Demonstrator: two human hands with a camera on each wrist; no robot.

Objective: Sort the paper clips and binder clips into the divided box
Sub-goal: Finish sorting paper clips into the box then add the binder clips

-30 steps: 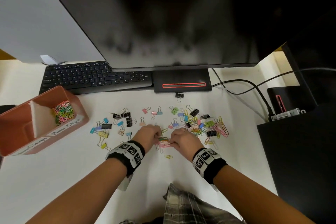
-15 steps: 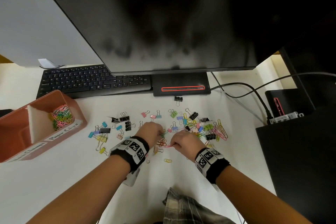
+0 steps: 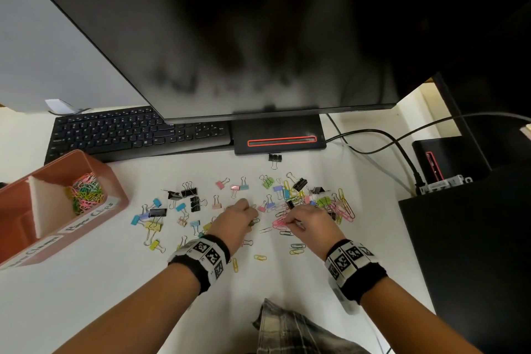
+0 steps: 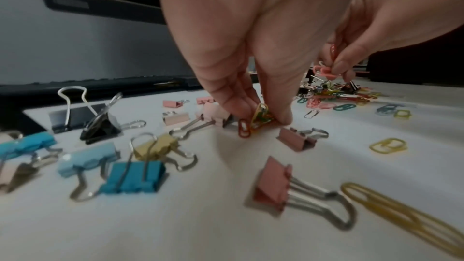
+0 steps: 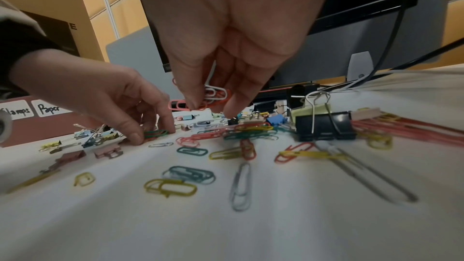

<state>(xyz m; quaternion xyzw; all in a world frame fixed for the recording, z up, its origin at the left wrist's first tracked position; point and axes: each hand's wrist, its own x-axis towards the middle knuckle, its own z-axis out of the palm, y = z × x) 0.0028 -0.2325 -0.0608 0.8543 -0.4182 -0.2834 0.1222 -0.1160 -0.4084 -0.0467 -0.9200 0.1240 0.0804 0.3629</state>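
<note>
Coloured paper clips and binder clips lie scattered on the white desk (image 3: 86,296) before the monitor. My left hand (image 3: 240,220) pinches a small bunch of paper clips (image 4: 261,118) against the desk. My right hand (image 3: 304,220) holds several paper clips (image 5: 213,94), white and pink ones, just above the pile (image 3: 321,204). The pink divided box (image 3: 115,207) stands at the left; its right compartment holds a heap of paper clips (image 3: 86,192), and the left one looks empty.
A black keyboard (image 3: 129,132) and the monitor base (image 3: 278,138) lie behind the clips. Cables (image 3: 388,141) run to black equipment (image 3: 465,238) at the right. Plaid cloth (image 3: 293,327) shows at the near edge.
The hands have drawn slightly apart, the right one lifting with its paper clips. The head view has shifted a little.
</note>
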